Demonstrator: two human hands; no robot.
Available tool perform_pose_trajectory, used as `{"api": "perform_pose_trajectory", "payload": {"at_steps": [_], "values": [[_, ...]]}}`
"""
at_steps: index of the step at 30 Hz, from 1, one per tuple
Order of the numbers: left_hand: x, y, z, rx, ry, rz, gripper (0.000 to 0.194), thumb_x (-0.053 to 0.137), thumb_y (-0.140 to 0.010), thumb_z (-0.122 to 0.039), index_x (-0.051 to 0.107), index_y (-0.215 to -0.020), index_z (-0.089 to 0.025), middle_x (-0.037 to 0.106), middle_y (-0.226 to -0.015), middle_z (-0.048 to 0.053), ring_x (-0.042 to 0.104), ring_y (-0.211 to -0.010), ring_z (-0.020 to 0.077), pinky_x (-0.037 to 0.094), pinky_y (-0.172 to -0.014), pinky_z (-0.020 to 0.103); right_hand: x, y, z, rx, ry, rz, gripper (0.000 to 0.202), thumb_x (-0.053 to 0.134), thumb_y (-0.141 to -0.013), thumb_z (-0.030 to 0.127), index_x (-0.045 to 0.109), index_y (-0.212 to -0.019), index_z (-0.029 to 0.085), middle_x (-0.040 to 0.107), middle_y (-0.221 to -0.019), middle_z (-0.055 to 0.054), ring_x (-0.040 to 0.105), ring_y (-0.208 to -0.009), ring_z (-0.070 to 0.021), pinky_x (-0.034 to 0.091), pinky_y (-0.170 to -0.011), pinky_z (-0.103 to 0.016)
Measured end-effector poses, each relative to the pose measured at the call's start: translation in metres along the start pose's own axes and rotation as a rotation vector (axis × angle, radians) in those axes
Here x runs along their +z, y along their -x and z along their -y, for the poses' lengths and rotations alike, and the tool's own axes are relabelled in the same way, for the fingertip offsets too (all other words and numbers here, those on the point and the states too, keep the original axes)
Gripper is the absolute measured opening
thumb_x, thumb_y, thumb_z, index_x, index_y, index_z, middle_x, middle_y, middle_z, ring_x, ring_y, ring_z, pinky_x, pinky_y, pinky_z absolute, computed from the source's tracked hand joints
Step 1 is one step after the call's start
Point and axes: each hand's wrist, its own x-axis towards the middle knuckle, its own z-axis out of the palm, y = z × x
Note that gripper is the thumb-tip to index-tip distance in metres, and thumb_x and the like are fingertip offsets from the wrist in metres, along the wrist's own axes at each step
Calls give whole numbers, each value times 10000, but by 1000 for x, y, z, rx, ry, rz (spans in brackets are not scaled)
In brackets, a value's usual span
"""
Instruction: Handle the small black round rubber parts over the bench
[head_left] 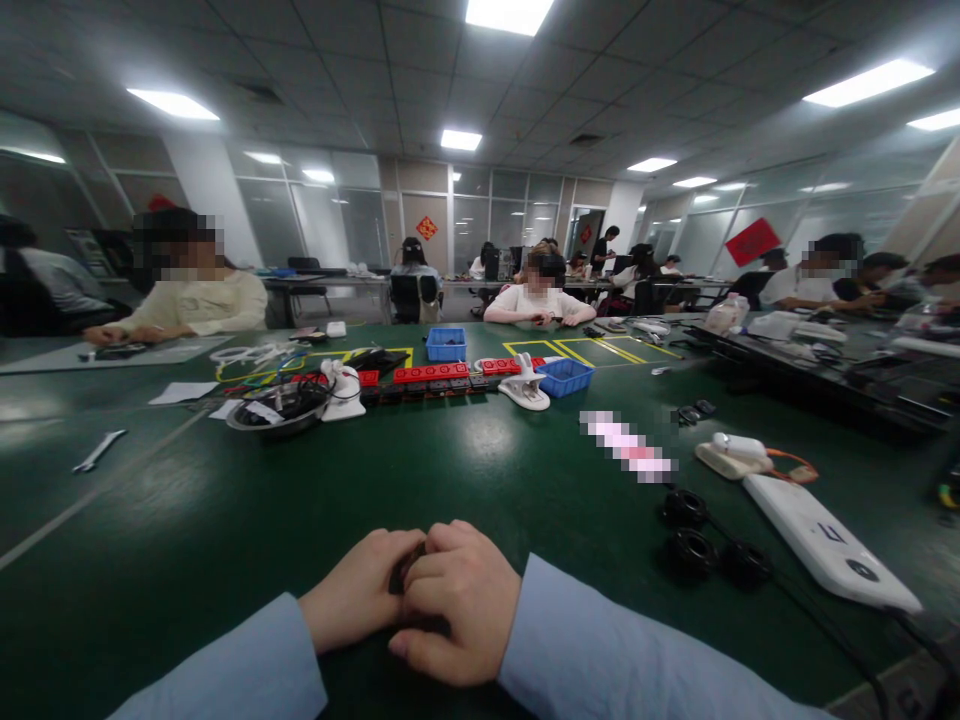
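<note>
Nearest, the left hand (352,592) and right hand (469,600) meet over the green desk (247,520), fingers curled, with a small dark object (403,572) mostly hidden between them; whether they pinch it, I cannot tell. How much is done or left on it is hidden too. Farther off, untouched, are a wrench (99,452), a metal bowl (262,429) of black cables (291,400) and a blue bin (447,350).
</note>
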Motion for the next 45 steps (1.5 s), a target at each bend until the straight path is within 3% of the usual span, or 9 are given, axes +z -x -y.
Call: {"api": "perform_pose_trajectory", "payload": {"at_steps": [6, 12, 21, 28, 33, 38, 45], "values": [[1, -1, 3, -16, -8, 4, 218, 578, -695, -332, 562, -867, -199, 610, -836, 3, 542, -776, 200, 382, -711, 296, -1, -1, 0, -17, 116, -11, 345, 547, -766, 455, 581, -550, 189, 553, -516, 5, 400, -590, -142, 261, -548, -314], [1, -1, 6, 19, -9, -2, 311, 594, -711, -476, 539, -814, -187, 598, -821, 9, 528, -751, 203, 372, -672, 286, -3, -4, -13, 152, 220, 3, 425, 538, -747, 543, 584, -550, 169, 546, -499, -23, 348, -565, -143, 204, -528, -313], [-2, -1, 6, 12, 2, 18, 300, 628, -695, -436, 565, -869, -200, 608, -866, -5, 547, -791, 212, 361, -686, 284, -3, -4, -24, 312, 220, 14, 599, 345, -795, 685, 572, -633, 154, 579, -633, -42, 411, -652, -158, 216, -565, -310], [1, -1, 7, 7, -16, 6, 303, 605, -707, -461, 561, -861, -204, 612, -852, 6, 547, -774, 210, 379, -683, 282, 1, -3, -19, 341, 181, 28, 615, 355, -752, 727, 593, -789, 160, 581, -751, -60, 444, -723, -191, 283, -628, -327], [1, -1, 7, 19, 10, -3, 338, 607, -708, -479, 566, -891, -198, 618, -879, 15, 547, -785, 214, 389, -688, 287, -4, -2, -9, 325, 102, -119, 540, 495, -755, 609, 568, -1011, 139, 593, -901, -82, 463, -817, -216, 320, -689, -349], [-1, -1, 2, 51, 30, -3, 250, 606, -721, -381, 563, -889, -201, 628, -894, 2, 552, -795, 200, 385, -715, 290, 0, -4, -3, 365, 115, -46, 263, 587, -766, 414, 601, -795, 154, 590, -762, -56, 465, -774, -201, 336, -670, -334], [-1, -1, 2, 60, 49, -10, 224, 611, -710, -341, 565, -878, -200, 629, -884, 5, 554, -786, 205, 386, -722, 294, 4, -5, -3, 377, 114, -54, 228, 594, -762, 376, 589, -780, 149, 586, -768, -58, 467, -770, -198, 360, -683, -334]]}}
